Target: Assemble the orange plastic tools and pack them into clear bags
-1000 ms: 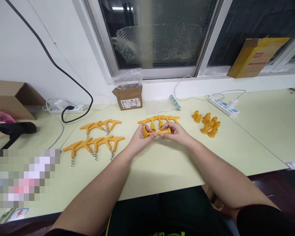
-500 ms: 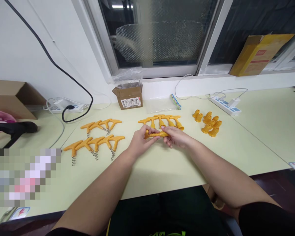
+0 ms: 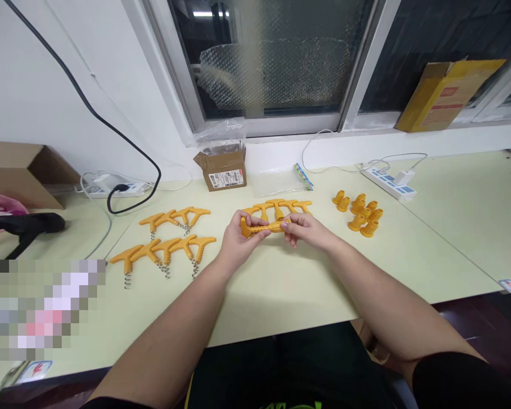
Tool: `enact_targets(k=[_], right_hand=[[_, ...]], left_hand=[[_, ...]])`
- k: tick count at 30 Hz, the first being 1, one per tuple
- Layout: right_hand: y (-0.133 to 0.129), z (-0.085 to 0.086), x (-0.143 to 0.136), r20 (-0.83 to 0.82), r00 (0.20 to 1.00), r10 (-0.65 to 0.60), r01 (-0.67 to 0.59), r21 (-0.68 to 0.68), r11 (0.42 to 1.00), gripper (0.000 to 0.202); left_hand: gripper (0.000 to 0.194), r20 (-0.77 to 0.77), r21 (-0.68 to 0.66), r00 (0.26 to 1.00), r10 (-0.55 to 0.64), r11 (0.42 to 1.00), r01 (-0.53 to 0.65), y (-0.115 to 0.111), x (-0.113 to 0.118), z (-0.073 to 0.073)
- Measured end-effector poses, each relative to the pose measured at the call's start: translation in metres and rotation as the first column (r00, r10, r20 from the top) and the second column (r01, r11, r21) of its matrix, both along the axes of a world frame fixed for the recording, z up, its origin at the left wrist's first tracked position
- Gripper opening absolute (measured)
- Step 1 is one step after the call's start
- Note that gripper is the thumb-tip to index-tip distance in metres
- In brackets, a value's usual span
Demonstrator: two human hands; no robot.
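Between my hands lies a yellow T-handled corkscrew (image 3: pixel 247 229), held roughly level above the table. My left hand (image 3: pixel 233 243) is closed round its handle end. A yellow flared cap (image 3: pixel 276 226) covers the other end, pinched by the thumb and fingers of my right hand (image 3: pixel 309 230); the screw itself is hidden. Just behind my hands is a row of several yellow corkscrews with caps (image 3: pixel 279 211), partly covered by my fingers. To the left, several corkscrews (image 3: pixel 169 245) lie in two rows with bare metal spirals. Several loose yellow caps (image 3: pixel 359 220) stand at the right.
A small cardboard box (image 3: pixel 225 169) and a clear plastic bag (image 3: pixel 276 180) are at the back by the window. Power strips (image 3: pixel 389 180) with cables sit along the wall. A black cable (image 3: pixel 132 145) hangs down at the left. A larger box (image 3: pixel 21 170) stands far left.
Both hands have shifted slightly left and back with the corkscrew. My left hand has turned, so more of the T-handle shows. The rows and loose caps have stayed in place.
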State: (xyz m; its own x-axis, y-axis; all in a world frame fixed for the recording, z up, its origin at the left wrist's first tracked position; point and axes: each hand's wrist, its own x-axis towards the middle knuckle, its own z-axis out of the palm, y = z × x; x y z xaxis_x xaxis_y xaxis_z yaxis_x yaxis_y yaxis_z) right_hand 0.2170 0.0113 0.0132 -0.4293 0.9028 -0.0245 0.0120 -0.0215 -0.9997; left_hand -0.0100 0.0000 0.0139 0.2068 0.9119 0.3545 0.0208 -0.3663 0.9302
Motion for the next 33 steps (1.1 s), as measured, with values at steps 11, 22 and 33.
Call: enact_targets(k=[11,22,33], right_hand=[[-0.003,0.004,0.002,-0.036,0.996,0.083,-0.090,-0.265,0.960,0.055],[-0.001,0.002,0.003,-0.010,0.998,0.062,-0.062,-0.305,0.950,0.059],[0.001,-0.005,0.001,-0.015,0.999,0.051,-0.051,0.016,0.999,0.039]], left_hand=[[0.048,-0.062,0.039,0.997,-0.048,0.998,0.051,-0.004,-0.001,0.001],[0.047,-0.064,0.076,0.997,-0.051,0.996,0.056,0.001,-0.005,-0.003],[0.062,0.130,-0.259,0.982,-0.138,0.951,0.168,0.014,-0.009,-0.007]])
